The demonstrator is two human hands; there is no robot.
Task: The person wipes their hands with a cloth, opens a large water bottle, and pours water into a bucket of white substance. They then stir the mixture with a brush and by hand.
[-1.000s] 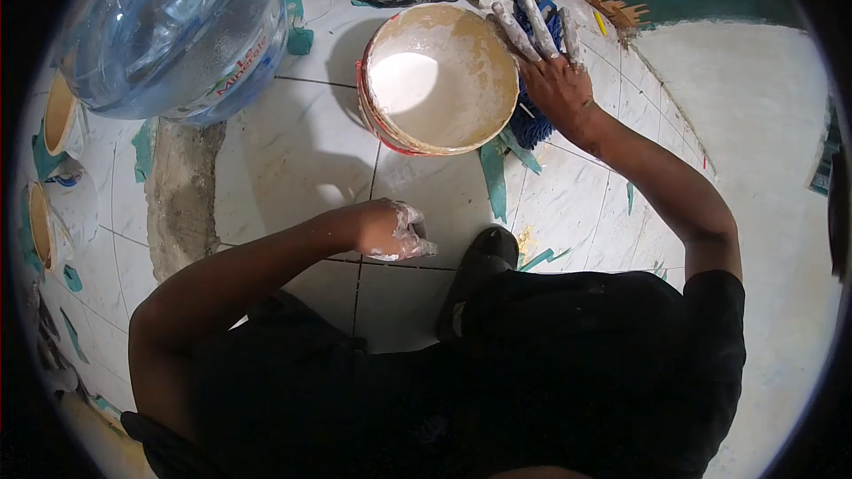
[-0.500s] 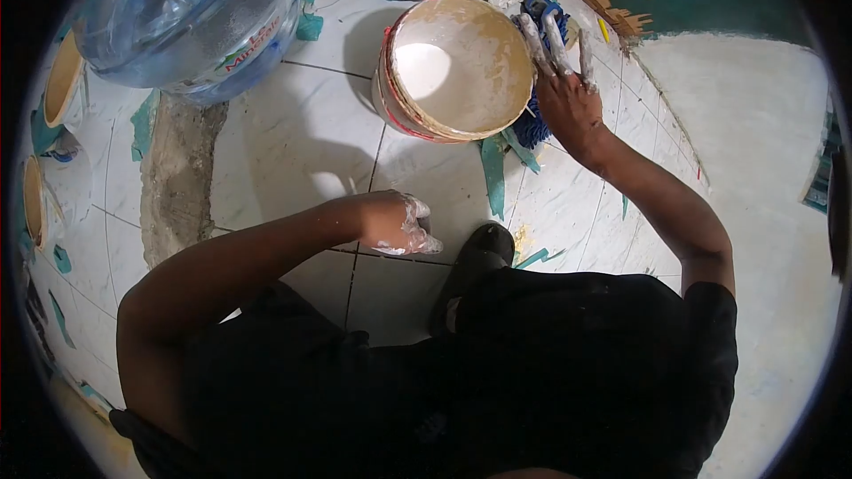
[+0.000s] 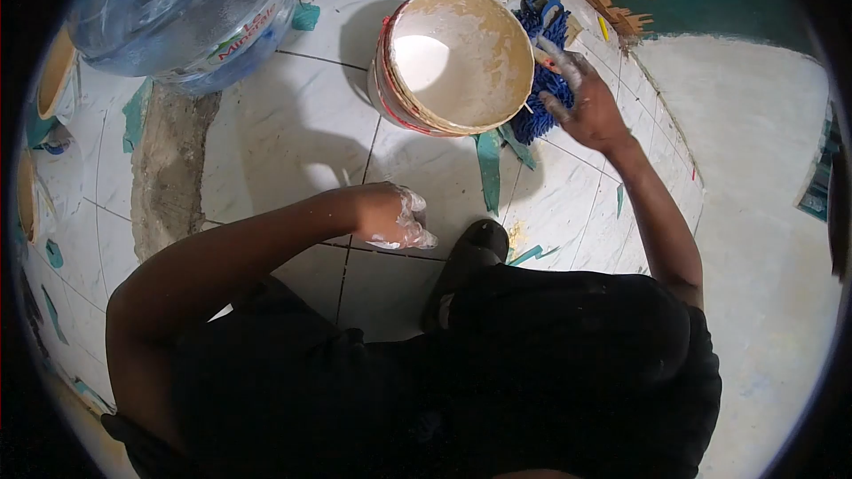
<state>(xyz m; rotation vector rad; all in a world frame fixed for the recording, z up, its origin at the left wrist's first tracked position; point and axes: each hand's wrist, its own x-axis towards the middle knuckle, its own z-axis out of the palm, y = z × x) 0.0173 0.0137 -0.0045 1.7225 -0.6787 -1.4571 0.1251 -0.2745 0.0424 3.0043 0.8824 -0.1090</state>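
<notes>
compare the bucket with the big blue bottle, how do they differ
The bucket is whitish and opaque; the blue bottle is see-through. The bucket has an off-white smeared inside; the bottle bears red lettering. The bucket shows whole, while the larger-looking bottle runs past the top edge. Both have rounded bodies.

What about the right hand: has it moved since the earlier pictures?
Yes. Judged against the splintered wood at the wall's edge, the right hand is now lower in the view and somewhat farther right.
</notes>
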